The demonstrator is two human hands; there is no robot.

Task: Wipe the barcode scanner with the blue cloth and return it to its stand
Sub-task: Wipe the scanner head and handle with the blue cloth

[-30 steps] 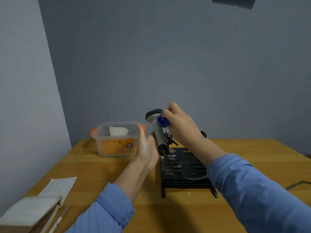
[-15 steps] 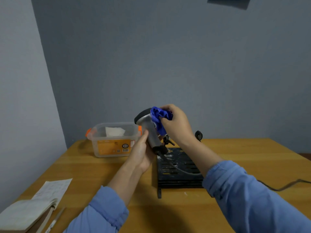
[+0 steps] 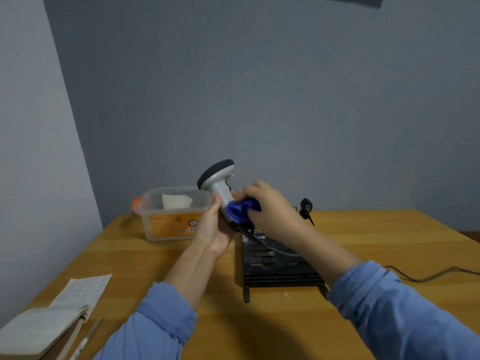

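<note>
Notebook [image 3: 39, 331]: lies at the desk's near left corner with a pen just beside it, well apart from the work
Plastic tub [image 3: 171, 216]: clear, orange label, a white wipe inside; stands just left of the hands
Desk [image 3: 389, 235]: wooden, bare on its right side apart from a dark cable
Left hand [image 3: 214, 229]: closed round the lower end of the grip, steadying it from the left
Barcode scanner [image 3: 217, 179]: held in the air above the desk, head up and tilted left, cable trailing down from its base
Blue cloth [image 3: 240, 207]: bunched against the grip, below the head
Right hand [image 3: 270, 206]: closed on the cloth, pressing it to the grip
Stand [image 3: 307, 206]: I judge the small black ring on a stalk, behind the right wrist, to be it; empty
Black rack [image 3: 275, 263]: slotted, directly below the hands
Step in hand: wiping the grip; it looks best to turn the scanner with the left hand so the cloth meets every side, and to keep the cable slack
</note>
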